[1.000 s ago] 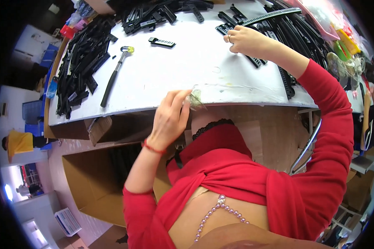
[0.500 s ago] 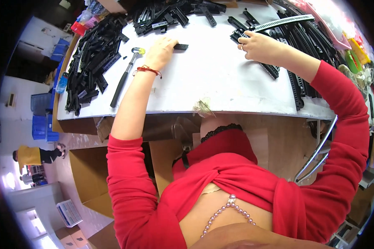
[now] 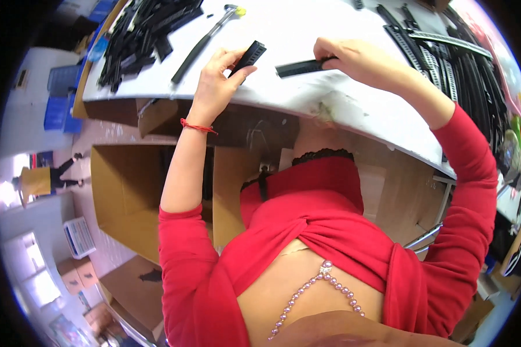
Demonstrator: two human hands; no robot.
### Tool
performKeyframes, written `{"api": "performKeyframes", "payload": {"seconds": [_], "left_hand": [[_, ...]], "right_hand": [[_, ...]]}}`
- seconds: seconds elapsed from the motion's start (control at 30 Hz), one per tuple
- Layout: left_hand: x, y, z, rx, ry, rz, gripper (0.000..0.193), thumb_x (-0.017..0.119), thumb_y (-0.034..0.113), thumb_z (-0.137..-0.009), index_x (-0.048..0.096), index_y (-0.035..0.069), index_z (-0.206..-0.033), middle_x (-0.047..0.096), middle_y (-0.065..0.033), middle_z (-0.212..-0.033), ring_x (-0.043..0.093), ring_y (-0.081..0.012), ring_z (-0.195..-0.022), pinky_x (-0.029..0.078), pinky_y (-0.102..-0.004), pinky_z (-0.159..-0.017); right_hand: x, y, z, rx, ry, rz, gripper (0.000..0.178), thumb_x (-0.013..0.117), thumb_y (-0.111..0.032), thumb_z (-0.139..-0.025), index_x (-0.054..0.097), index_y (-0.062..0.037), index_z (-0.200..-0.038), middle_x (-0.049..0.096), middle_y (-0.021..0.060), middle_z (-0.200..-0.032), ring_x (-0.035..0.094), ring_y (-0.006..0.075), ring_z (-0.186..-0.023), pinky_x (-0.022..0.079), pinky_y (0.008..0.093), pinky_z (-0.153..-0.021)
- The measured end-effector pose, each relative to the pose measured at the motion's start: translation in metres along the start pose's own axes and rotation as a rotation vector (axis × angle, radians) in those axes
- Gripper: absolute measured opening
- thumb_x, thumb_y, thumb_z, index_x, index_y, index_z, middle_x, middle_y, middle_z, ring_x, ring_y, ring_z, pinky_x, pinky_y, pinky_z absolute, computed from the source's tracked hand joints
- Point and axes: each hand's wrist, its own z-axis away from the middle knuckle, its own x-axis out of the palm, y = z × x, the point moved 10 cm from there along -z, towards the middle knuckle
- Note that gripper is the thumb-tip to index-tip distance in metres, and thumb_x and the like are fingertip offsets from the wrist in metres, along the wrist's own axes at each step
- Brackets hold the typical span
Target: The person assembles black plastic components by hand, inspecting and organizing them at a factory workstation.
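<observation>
My left hand (image 3: 215, 87) is closed on a short black slotted plastic piece (image 3: 252, 56), pinched between thumb and fingers and tilted up over the table's near edge. Across from it, my right hand (image 3: 356, 62) grips another black slotted piece (image 3: 296, 69), whose free end points left toward the first one. A small gap separates the two pieces. Beyond my left hand lies a hammer (image 3: 201, 51) with a black handle and a yellow-tipped head.
Dark plastic pieces are heaped at the far left (image 3: 150, 37). Long black slotted strips (image 3: 474, 87) cover the right side of the white table (image 3: 295, 26). Below the table stands an open cardboard box (image 3: 113, 196). A person in yellow (image 3: 37, 181) is away at the left.
My right hand has come left from the long strips with a black piece in it. My left hand has lifted its piece off the table. The view has shifted, with more of the floor showing.
</observation>
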Motion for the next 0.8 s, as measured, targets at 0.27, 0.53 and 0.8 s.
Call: {"api": "performKeyframes", "payload": {"seconds": [0.27, 0.53, 0.8], "left_hand": [[-0.034, -0.024, 0.075, -0.131, 0.126, 0.399, 0.03, 0.064, 0.006, -0.093, 0.061, 0.002, -0.123, 0.064, -0.0009, -0.096, 0.06, -0.0098, -0.085, 0.047, -0.0208, -0.077], [-0.03, -0.033, 0.11, -0.414, -0.068, 0.716, 0.033, 0.053, 0.006, -0.094, 0.045, -0.002, -0.126, 0.067, -0.0132, -0.091, 0.056, -0.0091, -0.057, 0.045, -0.0205, -0.055], [-0.002, -0.03, 0.105, -0.532, -0.087, 1.344, 0.057, 0.035, 0.038, -0.105, 0.039, -0.008, -0.137, 0.04, 0.0003, -0.076, 0.042, -0.0097, -0.062, 0.038, -0.0215, -0.057]], "right_hand": [[0.041, -0.061, -0.023, -0.144, 0.273, 0.076, 0.026, 0.059, -0.008, -0.089, 0.066, -0.0117, -0.114, 0.064, 0.0096, -0.095, 0.06, 0.028, -0.096, 0.048, 0.0375, -0.087], [0.074, -0.046, -0.022, -0.088, 0.212, 0.003, 0.033, 0.061, -0.01, -0.089, 0.065, -0.0119, -0.122, 0.063, 0.0075, -0.106, 0.057, 0.0275, -0.105, 0.046, 0.0355, -0.094], [0.067, -0.053, -0.018, -0.113, 0.349, 0.114, 0.031, 0.065, -0.014, -0.087, 0.071, -0.0244, -0.116, 0.061, 0.0038, -0.096, 0.057, 0.0237, -0.094, 0.048, 0.0351, -0.084]]}}
